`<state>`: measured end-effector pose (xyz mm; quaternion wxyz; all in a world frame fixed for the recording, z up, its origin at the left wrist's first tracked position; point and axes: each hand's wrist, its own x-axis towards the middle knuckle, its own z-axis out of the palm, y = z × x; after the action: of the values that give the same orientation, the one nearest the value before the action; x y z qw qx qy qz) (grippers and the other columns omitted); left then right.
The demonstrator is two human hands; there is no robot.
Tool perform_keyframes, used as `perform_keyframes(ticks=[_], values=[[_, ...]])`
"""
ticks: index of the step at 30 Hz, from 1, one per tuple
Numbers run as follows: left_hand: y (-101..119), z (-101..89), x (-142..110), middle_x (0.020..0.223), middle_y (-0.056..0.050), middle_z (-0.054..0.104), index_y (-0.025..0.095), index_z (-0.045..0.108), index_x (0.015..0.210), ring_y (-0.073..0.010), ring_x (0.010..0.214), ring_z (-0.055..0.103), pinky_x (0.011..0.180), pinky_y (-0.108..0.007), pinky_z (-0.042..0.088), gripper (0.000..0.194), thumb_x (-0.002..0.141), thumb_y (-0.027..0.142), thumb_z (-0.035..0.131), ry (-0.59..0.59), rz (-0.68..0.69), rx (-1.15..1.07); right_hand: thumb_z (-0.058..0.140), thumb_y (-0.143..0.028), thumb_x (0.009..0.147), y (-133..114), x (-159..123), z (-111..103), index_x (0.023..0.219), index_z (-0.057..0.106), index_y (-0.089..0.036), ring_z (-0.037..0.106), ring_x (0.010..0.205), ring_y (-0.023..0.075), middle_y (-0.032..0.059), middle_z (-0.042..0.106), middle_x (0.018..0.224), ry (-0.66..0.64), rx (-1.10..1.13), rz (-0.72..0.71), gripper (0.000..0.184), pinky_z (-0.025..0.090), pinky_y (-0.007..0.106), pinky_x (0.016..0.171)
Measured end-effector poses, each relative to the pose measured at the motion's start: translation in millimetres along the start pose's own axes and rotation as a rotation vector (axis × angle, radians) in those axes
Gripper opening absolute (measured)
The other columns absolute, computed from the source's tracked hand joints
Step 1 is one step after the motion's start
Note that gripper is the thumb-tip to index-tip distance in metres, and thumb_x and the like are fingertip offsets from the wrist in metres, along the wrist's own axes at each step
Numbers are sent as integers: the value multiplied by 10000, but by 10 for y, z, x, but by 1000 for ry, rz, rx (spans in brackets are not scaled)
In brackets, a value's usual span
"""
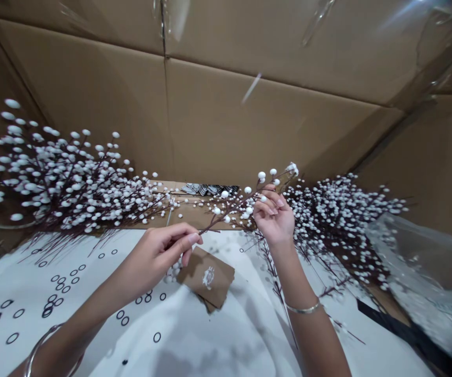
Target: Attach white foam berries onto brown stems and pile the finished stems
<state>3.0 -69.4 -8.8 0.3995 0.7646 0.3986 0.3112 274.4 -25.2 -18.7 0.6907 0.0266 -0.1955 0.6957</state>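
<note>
My left hand [173,246] pinches the lower end of a brown artificial twig with white berries [228,210], which slants up to the right. At its upper part my right hand [275,214] is closed with curled fingers round a berry-bearing offshoot; the fingertips partly hide what they grip. A whitish, fuzzy tuft [292,168] shows just above the right fingers. Under the left hand, a small piece of brown cardboard [210,280] with a white smear lies on the white table [198,345].
A large heap of white-berry twigs [72,178] stands at the left, another heap [339,220] at the right. Several small black rings [61,283] are scattered over the table's left side. Clear plastic bags [426,262] lie far right. Cardboard walls [249,120] rise behind.
</note>
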Motion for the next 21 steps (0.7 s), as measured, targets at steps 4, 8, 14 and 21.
perform_keyframes(ticks=[4, 8, 14, 21], values=[[-1, 1, -7, 633, 25, 573, 210, 639, 885, -91, 525, 452, 474, -222, 303, 309, 970, 458, 475, 1, -8, -2, 426, -38, 901, 12, -9, 14, 967, 447, -198, 414, 453, 66, -80, 417, 568, 2, 23, 12, 174, 398, 148, 447], [4, 1, -13, 628, 24, 571, 208, 640, 894, -92, 515, 433, 469, -228, 291, 317, 972, 463, 468, 9, -5, 5, 417, -51, 913, 18, -5, 16, 964, 453, -191, 410, 458, 73, -76, 416, 567, -7, 35, 11, 154, 405, 156, 443], [10, 9, -13, 632, 28, 565, 207, 630, 868, -89, 524, 432, 482, -226, 301, 315, 972, 458, 470, 13, -18, 9, 430, -84, 938, 9, 17, -12, 966, 479, -176, 421, 464, 72, -70, 416, 575, -11, 1, -2, 108, 416, 162, 440], [19, 23, -39, 638, 31, 575, 203, 623, 863, -86, 522, 431, 469, -219, 293, 345, 980, 474, 444, -16, -34, 9, 280, -187, 1035, -6, 52, -58, 974, 514, -161, 405, 445, 55, -59, 423, 588, 13, -90, -56, 243, 409, 159, 437]])
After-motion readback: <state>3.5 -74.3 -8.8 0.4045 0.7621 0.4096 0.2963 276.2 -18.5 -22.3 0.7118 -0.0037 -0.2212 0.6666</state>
